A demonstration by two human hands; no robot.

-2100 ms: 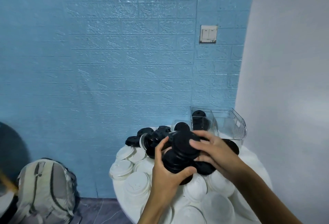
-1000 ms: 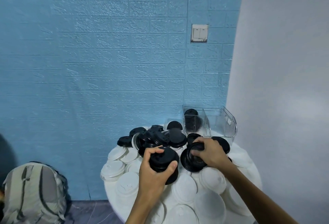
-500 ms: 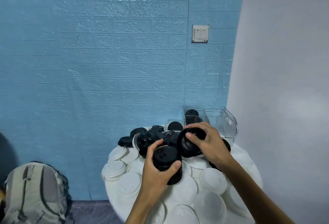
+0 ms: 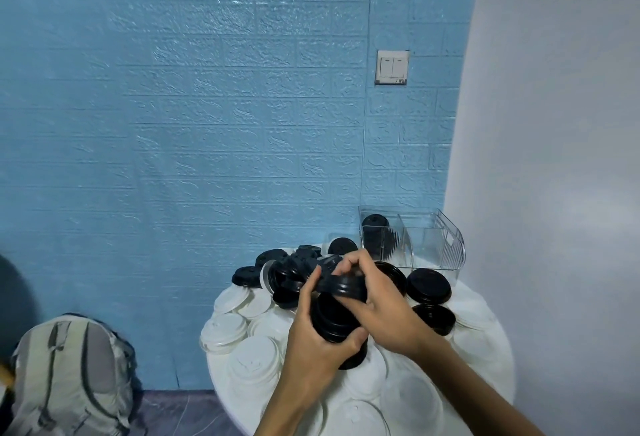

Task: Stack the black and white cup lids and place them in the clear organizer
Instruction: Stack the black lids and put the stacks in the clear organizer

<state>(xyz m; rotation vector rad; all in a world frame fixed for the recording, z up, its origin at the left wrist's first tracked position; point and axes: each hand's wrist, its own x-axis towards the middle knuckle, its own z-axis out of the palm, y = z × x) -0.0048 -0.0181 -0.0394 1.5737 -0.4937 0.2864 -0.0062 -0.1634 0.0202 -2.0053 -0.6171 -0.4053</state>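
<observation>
My left hand (image 4: 313, 342) grips a stack of black lids (image 4: 334, 323) above the round white table (image 4: 498, 359). My right hand (image 4: 384, 304) holds one black lid (image 4: 341, 285) and presses it onto the top of that stack. Loose black lids (image 4: 428, 285) lie to the right and in a heap (image 4: 287, 271) behind my hands. White lids (image 4: 254, 363) cover the near and left parts of the table. The clear organizer (image 4: 433, 245) stands at the back right, with a black lid stack (image 4: 375, 234) in its left compartment.
A blue brick-patterned wall rises right behind the table, and a white wall closes in on the right. A grey backpack (image 4: 69, 376) sits on the floor at lower left. A light switch (image 4: 392, 67) is on the blue wall.
My right hand picked a black lid from the table on the right, lifted it and brought it down onto the stack in my left hand. The stack stayed in my left hand.
</observation>
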